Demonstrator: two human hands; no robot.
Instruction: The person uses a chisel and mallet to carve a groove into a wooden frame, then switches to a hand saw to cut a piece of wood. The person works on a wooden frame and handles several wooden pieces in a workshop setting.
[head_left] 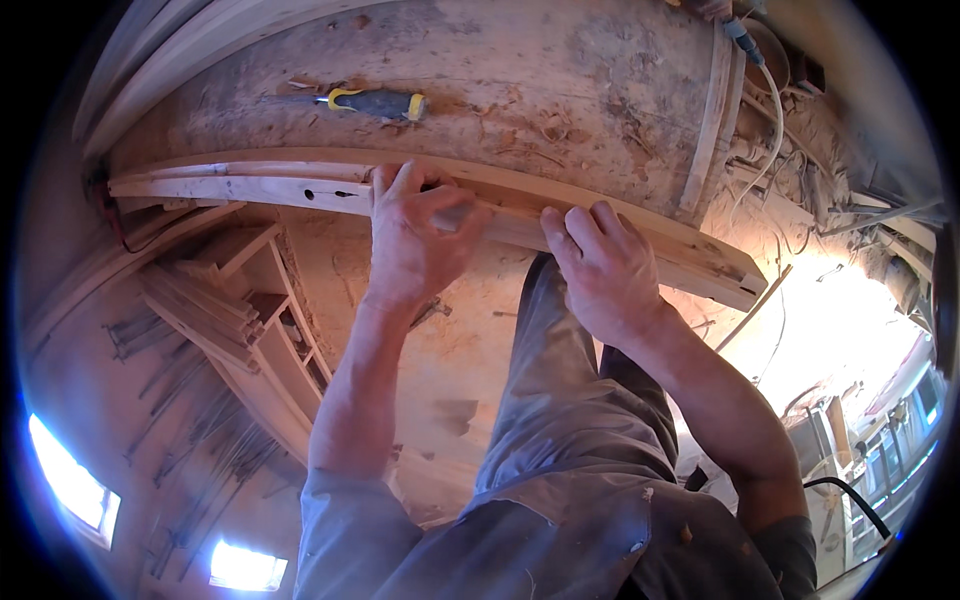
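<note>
A long pale wooden beam [690, 262] lies across the front edge of the workbench, with dark knot holes in its near face left of my hands. My left hand [418, 240] is closed over the beam near its middle, fingers bent onto the top. A blurred greyish patch shows beside its thumb, and I cannot make out what it is. To the right, my right hand [605, 270] grips the near edge with curled fingers, its fingertips partly hidden. Beyond the beam, a hand tool with a black and yellow handle [378, 104] lies on the bench.
Wood shavings lie on the worn bench top [540, 60]. Curved boards [180, 60] rest at the far left. Below left stands a wooden shelf unit [285, 345] with stacked strips. A pale cable [778, 115] hangs at the right, near sawdust and scraps.
</note>
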